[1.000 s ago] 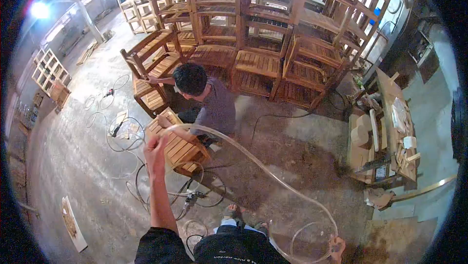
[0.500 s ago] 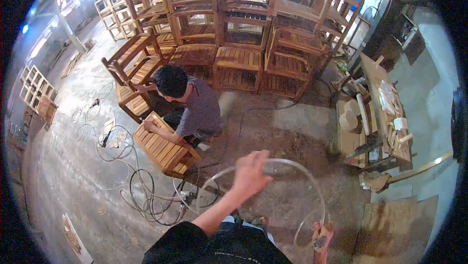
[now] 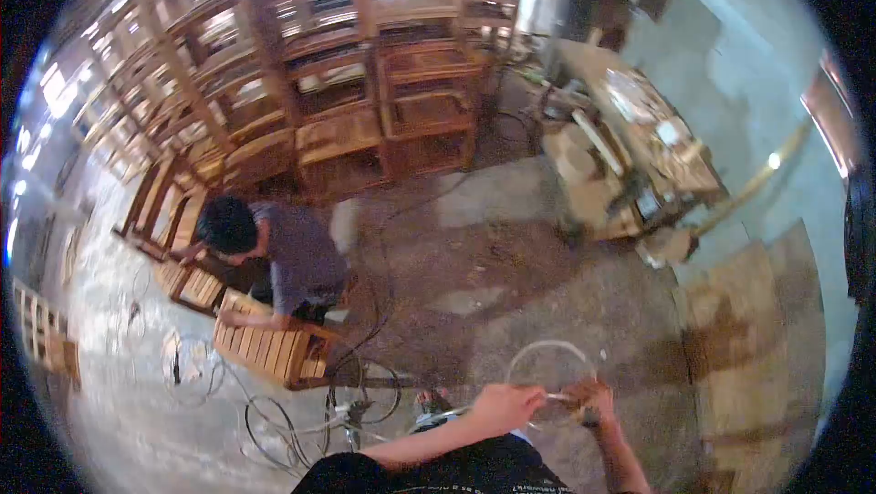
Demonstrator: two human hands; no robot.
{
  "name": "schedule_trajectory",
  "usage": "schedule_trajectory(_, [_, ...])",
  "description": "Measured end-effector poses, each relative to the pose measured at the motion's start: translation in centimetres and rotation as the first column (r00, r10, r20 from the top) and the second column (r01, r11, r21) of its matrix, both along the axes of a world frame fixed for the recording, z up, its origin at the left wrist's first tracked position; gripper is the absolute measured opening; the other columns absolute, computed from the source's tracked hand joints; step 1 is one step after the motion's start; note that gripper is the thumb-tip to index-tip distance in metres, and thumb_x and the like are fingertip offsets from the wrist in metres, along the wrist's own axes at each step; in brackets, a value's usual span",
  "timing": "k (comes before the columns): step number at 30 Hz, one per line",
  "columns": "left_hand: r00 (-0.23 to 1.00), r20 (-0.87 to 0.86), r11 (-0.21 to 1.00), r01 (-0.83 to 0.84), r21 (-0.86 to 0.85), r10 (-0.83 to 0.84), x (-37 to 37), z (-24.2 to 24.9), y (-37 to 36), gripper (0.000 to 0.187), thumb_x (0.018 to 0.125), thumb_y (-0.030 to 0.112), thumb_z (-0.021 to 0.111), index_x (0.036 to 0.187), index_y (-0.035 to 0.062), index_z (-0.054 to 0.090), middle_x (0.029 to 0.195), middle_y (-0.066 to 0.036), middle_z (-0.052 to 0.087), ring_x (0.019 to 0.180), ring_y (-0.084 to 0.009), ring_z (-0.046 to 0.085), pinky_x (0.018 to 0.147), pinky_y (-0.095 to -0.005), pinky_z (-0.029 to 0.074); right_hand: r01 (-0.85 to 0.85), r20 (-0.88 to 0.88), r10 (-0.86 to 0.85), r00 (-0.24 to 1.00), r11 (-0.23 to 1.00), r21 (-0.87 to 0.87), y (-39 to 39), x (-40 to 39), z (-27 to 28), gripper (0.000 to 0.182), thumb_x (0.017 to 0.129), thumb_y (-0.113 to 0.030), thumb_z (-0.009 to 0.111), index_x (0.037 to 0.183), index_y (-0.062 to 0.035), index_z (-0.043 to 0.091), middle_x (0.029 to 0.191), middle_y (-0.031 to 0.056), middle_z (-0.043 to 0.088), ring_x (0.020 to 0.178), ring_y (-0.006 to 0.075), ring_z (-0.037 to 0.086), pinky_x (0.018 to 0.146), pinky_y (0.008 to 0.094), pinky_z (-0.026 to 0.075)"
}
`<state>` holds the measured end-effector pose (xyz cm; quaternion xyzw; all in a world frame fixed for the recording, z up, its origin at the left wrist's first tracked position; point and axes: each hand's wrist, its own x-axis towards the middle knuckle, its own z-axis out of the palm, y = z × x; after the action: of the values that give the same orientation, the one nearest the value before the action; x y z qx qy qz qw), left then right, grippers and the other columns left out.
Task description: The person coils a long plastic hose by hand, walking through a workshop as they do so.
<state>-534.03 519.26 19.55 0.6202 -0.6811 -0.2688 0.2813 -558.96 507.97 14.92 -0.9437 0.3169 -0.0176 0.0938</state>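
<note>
Low in the view, my left hand has its fingers closed around the pale clear hose. My right hand is just to the right, its fingers also closed on the hose. A small loop of the hose rises above both hands. More of it trails left behind my left forearm, toward tangled hoses on the floor. A short light-coloured piece shows between the hands; blur hides its details.
A co-worker crouches at the left, arms on wooden slatted furniture. Stacked wooden chairs stand behind. At the right are a cluttered workbench and cardboard sheets by the wall.
The view has turned right. My left hand has come down from its raised, spread position to beside my right hand and closed on the hose. The hose loop is smaller.
</note>
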Motion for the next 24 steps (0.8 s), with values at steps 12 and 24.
schedule_trajectory(12, [0.637,-0.181,0.612,-0.77,-0.179,0.749,19.3,0.2,2.9,0.01,0.084,0.009,0.063,0.089,0.0007,0.065,0.072,-0.01,0.063,0.061,-0.0123,0.056,0.056,-0.0279,0.045,0.551,0.304,-0.517,0.8,0.834,-0.032,-3.0,-14.3,-3.0,0.036,0.08,-0.017,0.064,0.049,-0.0092,0.047,0.05,0.0082,0.049,0.046,0.0212,0.051,0.057,0.0312,0.047])
schedule_trajectory(24, [0.62,-0.311,0.521,-0.78,-0.347,0.72,23.0,2.9,0.1,0.011,0.088,0.008,0.06,0.091,-0.0024,0.061,0.076,-0.005,0.061,0.069,-0.0098,0.05,0.064,-0.0247,0.043,0.605,0.094,-0.61,0.787,0.733,-0.31,5.9,-26.5,-7.4,0.025,0.074,-0.022,0.071,0.061,-0.0109,0.052,0.066,0.0071,0.058,0.067,0.0273,0.056,0.069,0.0406,0.045])
